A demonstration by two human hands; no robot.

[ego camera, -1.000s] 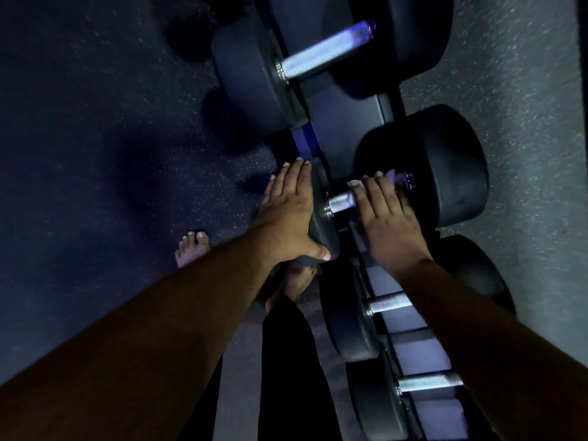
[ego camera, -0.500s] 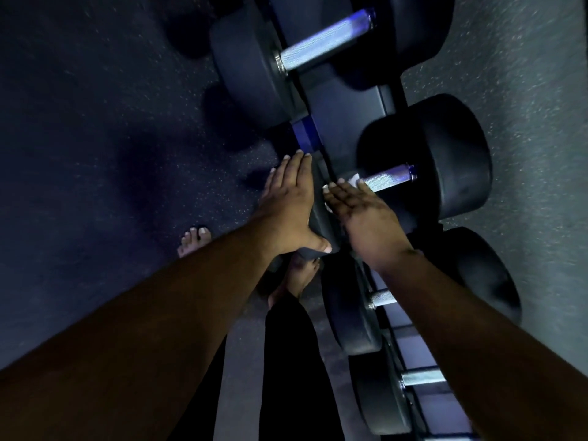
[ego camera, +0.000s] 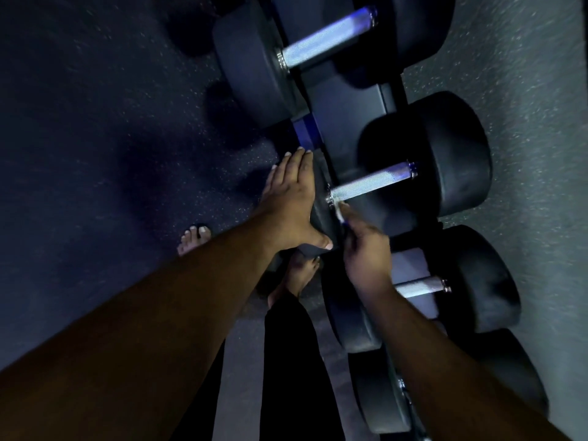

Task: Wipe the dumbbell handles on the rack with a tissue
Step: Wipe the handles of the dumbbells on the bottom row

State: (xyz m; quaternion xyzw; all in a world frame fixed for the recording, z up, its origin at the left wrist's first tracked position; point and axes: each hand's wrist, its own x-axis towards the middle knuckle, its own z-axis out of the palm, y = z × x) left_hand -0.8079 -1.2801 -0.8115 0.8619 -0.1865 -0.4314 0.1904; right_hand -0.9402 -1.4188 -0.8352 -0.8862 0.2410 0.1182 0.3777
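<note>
1. The rack (ego camera: pixel 346 122) runs from near to far through the middle-right of the scene, dark, with a blue strip at its left edge.
2. Four dumbbells lie across it, each with black round heads and a metal handle.
3. The far dumbbell (ego camera: pixel 251 65) shows a bright knurled handle (ego camera: pixel 327 36) between its heads.
4. The second dumbbell (ego camera: pixel 445 157) is the one being worked on; its handle (ego camera: pixel 372 183) is bare along most of its length.
5. The left hand (ego camera: pixel 292 202) lies flat and open against the outer face of that dumbbell's left head, fingers pointing far, thumb hooked under the near edge.
6. The right hand (ego camera: pixel 366 243) is closed in a pinch on the tissue (ego camera: pixel 339 211), a small pale wad.
7. The tissue touches the left end of the handle, right at the collar beside the left head.
8. The right hand is blurred, so the exact finger placement cannot be told.
9. The third dumbbell (ego camera: pixel 483 281) sits just near of it; the right forearm crosses over the left part of its handle.
10. The nearest dumbbell (ego camera: pixel 378 396) is mostly hidden by the right arm.
11. Two bare feet stand on the dark speckled floor (ego camera: pixel 95 154) left of the rack; one foot (ego camera: pixel 194 238) is left of the left forearm, the other under the left hand.
12. A paler floor strip lies right of the rack.
</note>
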